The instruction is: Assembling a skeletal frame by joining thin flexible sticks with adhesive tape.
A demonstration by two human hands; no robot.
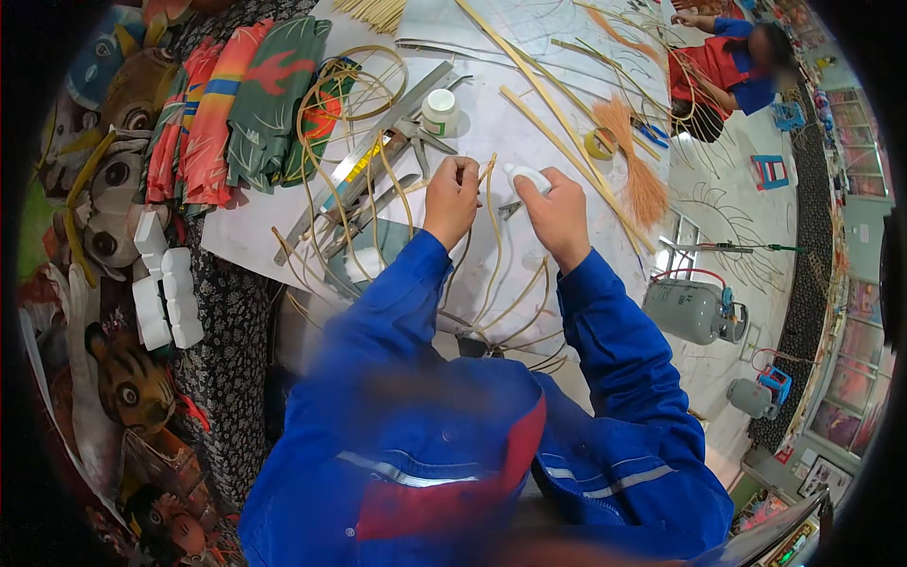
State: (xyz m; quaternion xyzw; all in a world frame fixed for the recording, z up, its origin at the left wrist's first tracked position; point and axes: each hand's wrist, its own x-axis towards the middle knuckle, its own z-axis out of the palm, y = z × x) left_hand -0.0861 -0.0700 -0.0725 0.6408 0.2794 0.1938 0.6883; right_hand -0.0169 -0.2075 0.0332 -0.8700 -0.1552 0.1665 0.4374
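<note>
My left hand (453, 200) is closed in a pinch over the table, where a thin bent bamboo strip (458, 266) runs up into the fingers. Just to its right, the tip of a bamboo frame (496, 227) stands beside my fingertips. My right hand (559, 219) wraps round a small white squeeze bottle (525, 174), its thumb on top. Its nozzle is hard to make out. Under the bottle lies a dark metal tool (510, 209), mostly covered. The frame's curved strips spread from a gathered point near my chest.
A white jar (440, 112), pliers (421, 142) and a long metal ruler (378, 142) lie left of my hands. Folded painted cloth (274, 104) is far left. Bamboo slats (557, 123), tape (600, 144) and a fibre bundle (628, 170) lie right. A gas cylinder (682, 309) and a co-worker (723, 71) are beyond.
</note>
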